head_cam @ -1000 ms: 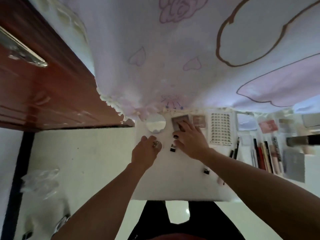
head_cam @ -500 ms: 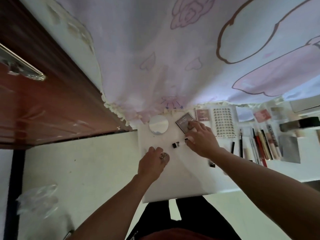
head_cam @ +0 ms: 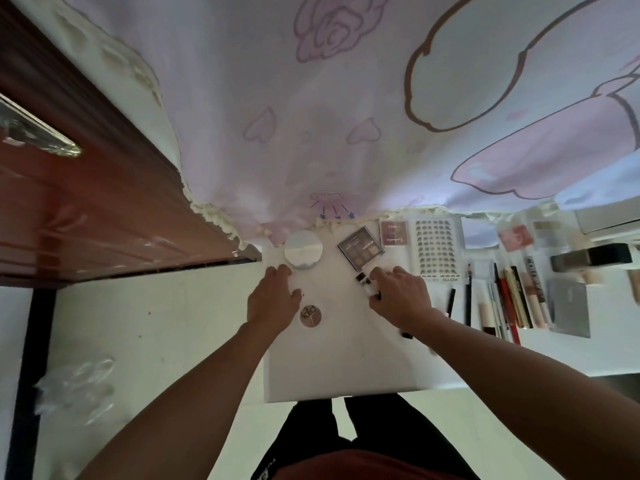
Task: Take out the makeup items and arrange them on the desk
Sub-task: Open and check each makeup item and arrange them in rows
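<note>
My left hand (head_cam: 273, 297) lies on the white desk (head_cam: 339, 368), its fingertips at the lower left edge of a round white compact (head_cam: 303, 250). A small round brown pot (head_cam: 310, 317) sits on the desk just right of that hand, not held. My right hand (head_cam: 400, 296) pinches a small clear bottle with a dark cap (head_cam: 366, 285) between thumb and forefinger. Just behind it lies a tilted grey eyeshadow palette (head_cam: 361, 249). Further right are a pink palette (head_cam: 393, 233) and a sheet of false lashes (head_cam: 438, 249).
Several pencils, brushes and tubes (head_cam: 509, 303) lie in a row on the right, with a grey card (head_cam: 569, 310) and dark box (head_cam: 588, 263) beyond. A printed pink cloth (head_cam: 346, 116) hangs behind the desk. A brown wooden door (head_cam: 86, 209) stands left. Clear plastic (head_cam: 79, 386) lies on the floor.
My left hand has let go of the small round pot, which now lies on the desk, and reached to the compact. My right hand left the grey palette and took the small bottle.
</note>
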Demonstrator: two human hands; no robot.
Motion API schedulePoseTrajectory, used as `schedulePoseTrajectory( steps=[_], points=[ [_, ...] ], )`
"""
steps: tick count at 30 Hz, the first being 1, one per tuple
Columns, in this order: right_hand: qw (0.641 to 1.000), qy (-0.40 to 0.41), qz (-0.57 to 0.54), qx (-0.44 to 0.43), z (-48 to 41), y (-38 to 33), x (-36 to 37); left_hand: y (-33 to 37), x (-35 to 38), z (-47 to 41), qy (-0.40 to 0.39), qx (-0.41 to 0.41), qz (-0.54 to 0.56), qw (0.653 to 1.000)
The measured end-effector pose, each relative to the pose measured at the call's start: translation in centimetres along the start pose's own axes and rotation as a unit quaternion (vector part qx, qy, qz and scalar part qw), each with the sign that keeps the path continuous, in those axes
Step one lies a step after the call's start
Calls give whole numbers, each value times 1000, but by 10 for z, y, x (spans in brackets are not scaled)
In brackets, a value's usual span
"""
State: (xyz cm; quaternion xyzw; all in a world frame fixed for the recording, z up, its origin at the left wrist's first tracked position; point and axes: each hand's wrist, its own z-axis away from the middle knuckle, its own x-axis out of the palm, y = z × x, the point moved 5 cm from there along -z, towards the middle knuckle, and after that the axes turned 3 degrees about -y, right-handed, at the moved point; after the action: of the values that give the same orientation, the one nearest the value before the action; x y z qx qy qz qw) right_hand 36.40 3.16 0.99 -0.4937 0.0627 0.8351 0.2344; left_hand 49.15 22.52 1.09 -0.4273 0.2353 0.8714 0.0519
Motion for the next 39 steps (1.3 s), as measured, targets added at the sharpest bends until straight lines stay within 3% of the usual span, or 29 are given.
schedulePoseTrajectory(
  steps=[3, 11, 18, 22, 25, 27, 30, 35, 39],
  points=[
    [999, 21, -22, 21, 5, 14, -5, 13, -12, -12, 40, -2, 3, 999],
    [998, 44, -19, 38, 8, 40, -1, 36, -10, -50, 19, -7, -54, 998],
    [995, 86, -53, 18, 4, 42, -5, 39, -5, -58, 52, -6, -68, 996],
    [986, 122, -112, 13, -2, 34, -20, 35, -9, -41, 45, 17, 3, 999],
    [974, 81, -207, 48, -17, 23, -28, 39, -20, -23, 50, 68, 92, 992],
    [945, 31, -322, 55, -27, 8, -35, 43, -28, -12, 51, 107, 101, 988],
    [845, -75, -525, 64, -34, -21, -46, 45, -34, 0, 24, 129, 121, 984],
    [789, -182, -585, 48, -38, -43, -46, 41, -44, 15, -6, 126, 215, 969],
    [686, -252, -681, 49, -31, -47, -48, 27, -58, 19, -55, 63, 411, 908]
  ],
)
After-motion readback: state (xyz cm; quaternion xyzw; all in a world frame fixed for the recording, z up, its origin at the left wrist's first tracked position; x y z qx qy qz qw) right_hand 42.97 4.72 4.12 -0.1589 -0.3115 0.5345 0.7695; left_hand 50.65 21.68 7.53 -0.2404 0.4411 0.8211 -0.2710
